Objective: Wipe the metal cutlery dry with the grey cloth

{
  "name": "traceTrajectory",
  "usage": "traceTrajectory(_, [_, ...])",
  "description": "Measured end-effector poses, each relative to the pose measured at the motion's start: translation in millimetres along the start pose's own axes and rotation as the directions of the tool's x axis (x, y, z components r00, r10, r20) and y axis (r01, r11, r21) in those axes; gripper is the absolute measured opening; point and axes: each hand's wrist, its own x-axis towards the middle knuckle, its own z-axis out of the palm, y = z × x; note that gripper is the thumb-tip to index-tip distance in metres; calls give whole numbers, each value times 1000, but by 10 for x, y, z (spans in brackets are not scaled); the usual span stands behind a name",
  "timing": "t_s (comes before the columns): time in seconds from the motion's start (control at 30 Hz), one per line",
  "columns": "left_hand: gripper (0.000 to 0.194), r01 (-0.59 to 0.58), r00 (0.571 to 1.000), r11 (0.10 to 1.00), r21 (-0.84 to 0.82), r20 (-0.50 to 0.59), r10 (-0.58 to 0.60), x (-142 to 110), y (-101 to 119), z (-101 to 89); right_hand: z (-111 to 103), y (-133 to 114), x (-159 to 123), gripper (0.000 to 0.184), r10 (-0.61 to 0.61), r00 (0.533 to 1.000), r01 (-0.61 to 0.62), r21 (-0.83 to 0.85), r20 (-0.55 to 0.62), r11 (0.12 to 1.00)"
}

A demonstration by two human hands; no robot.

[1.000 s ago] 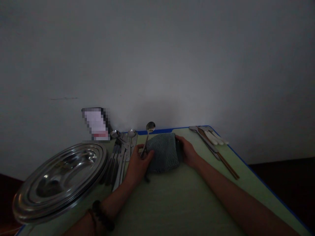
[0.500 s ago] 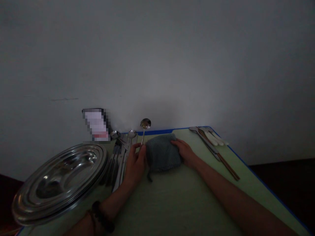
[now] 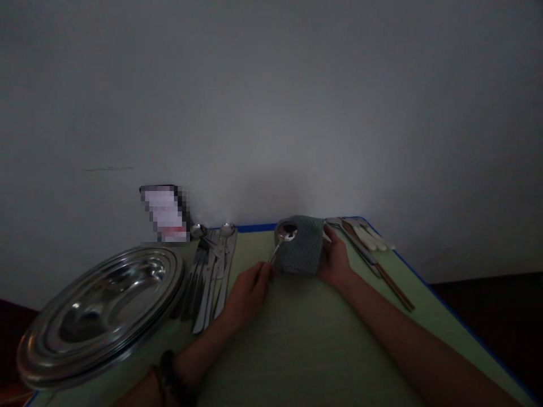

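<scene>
The left hand (image 3: 250, 288) pinches one shiny metal, round-bowled spoon (image 3: 289, 236) by its handle; the bowl sits against one grey-green woven cloth (image 3: 303, 254), gripped in the right hand (image 3: 336, 260) over the pale green, blue-edged desk (image 3: 314, 333). Leftward lie two round-bowled metal spoons (image 3: 227, 229) and stacked steel dishes (image 3: 173, 265); rightward, three white handles (image 3: 373, 241)

- Silver round-bowled spoon (image 3: 289, 233): metal, glossy, smooth.
- Grey-green square cloth (image 3: 300, 261): textile, matt, rough textured weave.
- Stacked silver oval plates (image 3: 31, 353): metal, polished, mirror-like glints.
- Long silver cutlery row (image 3: 209, 299): metal, shiny.
- Thin brown chopsticks (image 3: 394, 287): wood-look, dull sheen.
- White tapered handles (image 3: 367, 242): plastic-looking, smooth.
- Pale green rectangular tabletop (image 3: 305, 339): smooth, low sheen.
- Grey flat wall (image 3: 271, 113): matt.
</scene>
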Motion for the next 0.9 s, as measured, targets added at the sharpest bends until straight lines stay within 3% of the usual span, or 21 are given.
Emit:
traceTrajectory(0.17, [38, -36, 999, 999, 35, 28, 35, -20, 34, -11, 13, 34, -22, 16, 19, 999, -19, -2, -32, 1000])
traceTrajectory(0.37, [36, -119, 992, 988, 95, 53, 115, -41, 24, 6, 36, 86, -101, 23, 5, 990, 18, -158, 142, 987])
traceTrajectory(0.6, [32, -179, 979, 965, 192, 134, 155, -56, -51, 37, 86, 174, -64, 23, -18, 963, 58, -144, 267, 988])
traceTrajectory(0.73, [32, -203, 973, 952, 227, 154, 171, -49, -72, 32, 52, 246, -13, 23, -70, 967, 109, -150, 247, 983])
traceTrajectory(0.9, [32, -202, 971, 941, 271, 180, 157, -50, -72, 25, 93, 211, -40, 21, -91, 989, 108, -153, 114, 982])
